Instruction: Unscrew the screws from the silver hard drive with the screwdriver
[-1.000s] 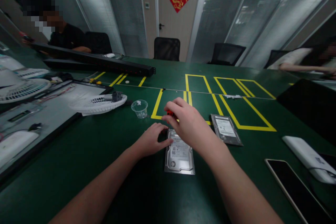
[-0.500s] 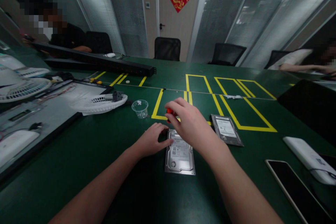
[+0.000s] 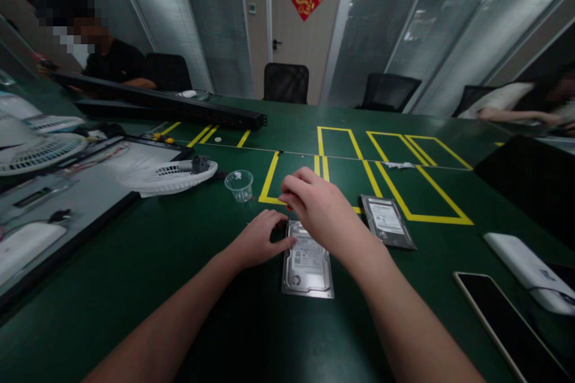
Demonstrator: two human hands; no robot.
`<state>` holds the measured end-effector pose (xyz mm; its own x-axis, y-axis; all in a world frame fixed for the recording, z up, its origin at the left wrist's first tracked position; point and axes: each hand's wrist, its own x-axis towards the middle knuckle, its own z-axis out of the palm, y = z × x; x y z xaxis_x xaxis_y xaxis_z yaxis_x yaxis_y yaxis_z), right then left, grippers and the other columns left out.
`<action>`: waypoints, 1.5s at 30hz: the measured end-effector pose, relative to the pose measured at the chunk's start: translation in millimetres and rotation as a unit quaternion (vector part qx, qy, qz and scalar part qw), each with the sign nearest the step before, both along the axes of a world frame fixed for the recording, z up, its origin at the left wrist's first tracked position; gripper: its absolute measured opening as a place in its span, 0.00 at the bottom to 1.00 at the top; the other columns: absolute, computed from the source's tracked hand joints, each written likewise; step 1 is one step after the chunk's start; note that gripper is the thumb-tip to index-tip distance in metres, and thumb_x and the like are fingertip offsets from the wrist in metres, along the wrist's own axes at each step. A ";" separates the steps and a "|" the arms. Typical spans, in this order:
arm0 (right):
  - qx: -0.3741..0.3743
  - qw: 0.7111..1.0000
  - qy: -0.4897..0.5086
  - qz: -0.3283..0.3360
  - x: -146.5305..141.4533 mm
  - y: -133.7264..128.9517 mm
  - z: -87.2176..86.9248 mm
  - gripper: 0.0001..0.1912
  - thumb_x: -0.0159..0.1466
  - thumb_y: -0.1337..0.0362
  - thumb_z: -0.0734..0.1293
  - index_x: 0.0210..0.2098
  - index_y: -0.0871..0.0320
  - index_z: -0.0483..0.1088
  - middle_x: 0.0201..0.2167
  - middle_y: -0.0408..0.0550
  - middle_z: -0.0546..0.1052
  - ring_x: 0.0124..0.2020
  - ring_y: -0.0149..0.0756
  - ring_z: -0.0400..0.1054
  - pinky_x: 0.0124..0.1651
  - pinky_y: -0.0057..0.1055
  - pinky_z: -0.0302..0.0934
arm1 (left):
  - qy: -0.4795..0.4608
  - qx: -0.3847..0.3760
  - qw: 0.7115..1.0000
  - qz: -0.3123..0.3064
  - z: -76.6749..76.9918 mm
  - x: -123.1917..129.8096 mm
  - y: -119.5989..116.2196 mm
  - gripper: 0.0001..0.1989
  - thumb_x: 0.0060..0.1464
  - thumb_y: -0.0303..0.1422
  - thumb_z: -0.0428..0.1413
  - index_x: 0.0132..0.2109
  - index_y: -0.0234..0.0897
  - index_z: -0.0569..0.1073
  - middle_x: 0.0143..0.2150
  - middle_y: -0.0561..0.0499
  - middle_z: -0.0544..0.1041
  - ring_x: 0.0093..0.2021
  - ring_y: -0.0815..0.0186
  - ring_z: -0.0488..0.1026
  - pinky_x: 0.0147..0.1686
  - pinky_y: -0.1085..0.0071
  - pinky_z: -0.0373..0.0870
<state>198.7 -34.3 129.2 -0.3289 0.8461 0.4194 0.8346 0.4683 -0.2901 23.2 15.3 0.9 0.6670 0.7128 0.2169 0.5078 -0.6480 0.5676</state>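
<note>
A silver hard drive [image 3: 309, 269] with a white label lies flat on the green table in front of me. My left hand [image 3: 259, 238] grips its far left corner, thumb over the label and fingers curled by the edge. In my right hand [image 3: 317, 206] is a screwdriver [image 3: 289, 208] with an orange-red handle, mostly hidden by the fingers. It stands roughly upright, its shaft pointing down at the drive's far left corner; the tip's contact is hard to see. A second hard drive [image 3: 387, 221] rests to the right, beyond my right wrist.
A clear plastic cup [image 3: 239, 185] stands left of the hands. White fan grilles [image 3: 171, 177] and a grey panel [image 3: 90, 191] occupy the left side. A phone [image 3: 503, 323] and a white power bank [image 3: 525, 269] lie right. Yellow tape [image 3: 440, 219] marks rectangles. Two people sit across.
My right hand has turned around the screwdriver handle, so the fingers now cover most of the orange-red part. My left hand and the hard drive have stayed in place.
</note>
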 end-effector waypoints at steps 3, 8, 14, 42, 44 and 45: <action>0.013 1.000 -0.020 -0.012 0.2 1.0 -1.9 0.07 0.72 0.64 0.60 0.43 0.57 0.69 0.43 0.48 0.74 0.38 0.36 0.67 0.38 0.33 0.58 | 0.002 -0.003 1.000 -0.004 1.2 -0.1 -0.2 0.15 0.59 0.44 0.60 0.46 0.39 0.73 0.43 0.46 0.75 0.44 0.56 0.70 0.44 0.61 0.69; 0.018 0.999 -0.031 -0.021 0.6 -0.6 -2.1 0.11 0.70 0.70 0.58 0.51 0.59 0.66 0.45 0.52 0.75 0.42 0.40 0.68 0.41 0.35 0.59 | 0.005 -0.011 1.000 -0.003 2.0 0.3 -0.3 0.15 0.59 0.44 0.60 0.46 0.39 0.73 0.43 0.47 0.75 0.44 0.56 0.70 0.43 0.61 0.69; 0.005 0.999 -0.024 -0.029 -1.2 -1.9 -1.4 0.14 0.68 0.71 0.56 0.52 0.62 0.65 0.46 0.56 0.74 0.42 0.41 0.68 0.43 0.36 0.60 | -0.002 -0.019 1.000 0.003 1.9 0.6 -0.3 0.15 0.58 0.43 0.61 0.47 0.39 0.74 0.44 0.45 0.76 0.44 0.55 0.71 0.43 0.60 0.70; -0.025 1.000 0.015 -0.010 -0.5 -1.4 1.4 0.08 0.71 0.65 0.61 0.48 0.56 0.68 0.45 0.50 0.74 0.40 0.37 0.69 0.40 0.34 0.60 | -0.002 -0.008 1.000 -0.001 1.0 0.1 -0.1 0.16 0.58 0.44 0.61 0.47 0.38 0.73 0.44 0.45 0.75 0.44 0.55 0.70 0.44 0.60 0.69; -0.025 0.999 0.014 -0.017 -0.7 -1.8 1.3 0.10 0.70 0.66 0.61 0.51 0.57 0.66 0.44 0.51 0.75 0.40 0.38 0.69 0.40 0.34 0.60 | 0.001 -0.010 1.000 -0.003 1.1 -0.1 -0.1 0.16 0.58 0.44 0.60 0.48 0.38 0.73 0.44 0.45 0.75 0.44 0.55 0.70 0.44 0.60 0.69; -0.025 0.999 0.014 -0.021 -0.9 -2.1 1.5 0.10 0.70 0.66 0.61 0.51 0.57 0.66 0.44 0.51 0.75 0.40 0.38 0.69 0.40 0.35 0.60 | 0.002 -0.012 1.000 -0.003 1.0 -0.1 -0.1 0.17 0.58 0.44 0.60 0.48 0.39 0.73 0.44 0.45 0.75 0.44 0.55 0.70 0.44 0.60 0.69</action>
<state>197.8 -36.3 130.8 -0.2811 0.8794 0.3842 0.8442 0.4169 -0.3368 23.2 15.2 1.9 0.6719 0.7140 0.1969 0.5064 -0.6369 0.5812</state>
